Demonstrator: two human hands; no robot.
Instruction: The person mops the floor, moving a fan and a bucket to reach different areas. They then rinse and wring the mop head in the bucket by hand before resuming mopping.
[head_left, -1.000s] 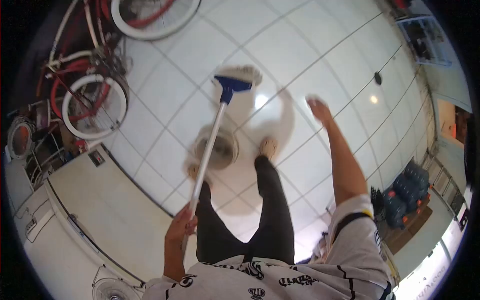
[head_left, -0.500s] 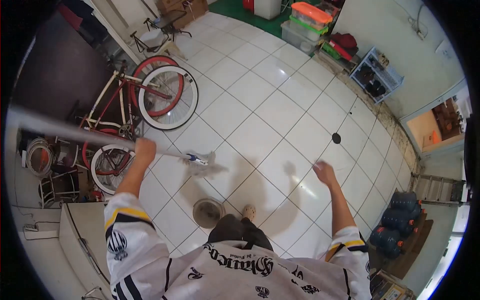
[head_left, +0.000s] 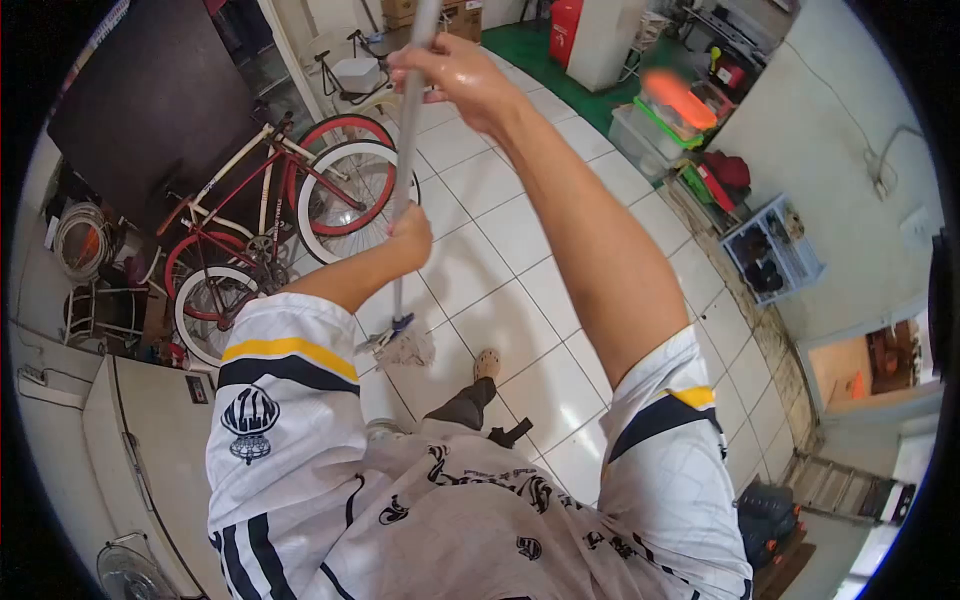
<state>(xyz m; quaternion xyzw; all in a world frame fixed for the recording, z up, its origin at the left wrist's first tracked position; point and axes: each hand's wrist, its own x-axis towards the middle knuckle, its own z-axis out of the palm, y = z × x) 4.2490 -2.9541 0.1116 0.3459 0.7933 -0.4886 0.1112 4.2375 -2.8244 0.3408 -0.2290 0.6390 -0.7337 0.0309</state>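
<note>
A mop (head_left: pixel 404 270) with a long pale handle stands nearly upright before me. Its grey strands (head_left: pixel 408 349) lie on the white tiles, under a blue-and-white clamp. Lower on the handle, my left hand (head_left: pixel 410 238) is closed around the pole. Higher up, my right hand (head_left: pixel 462 80) reaches across to the left, its fingers curled about the same pole near the top of the view. My foot in a beige clog (head_left: pixel 487 364) is on the floor, just right of the mop strands.
Bicycles (head_left: pixel 265 225) lean along the left wall, near a coiled hose (head_left: pixel 82 243). A white cabinet (head_left: pixel 150 440) is at lower left. On the right are plastic boxes (head_left: pixel 650 140), a blue rack (head_left: pixel 770 250), water jugs (head_left: pixel 765 520) and a ladder (head_left: pixel 835 490).
The mop has swung from slanting left to nearly upright. My right hand has moved from the right side up onto the handle. The bucket seen earlier is now largely out of sight.
</note>
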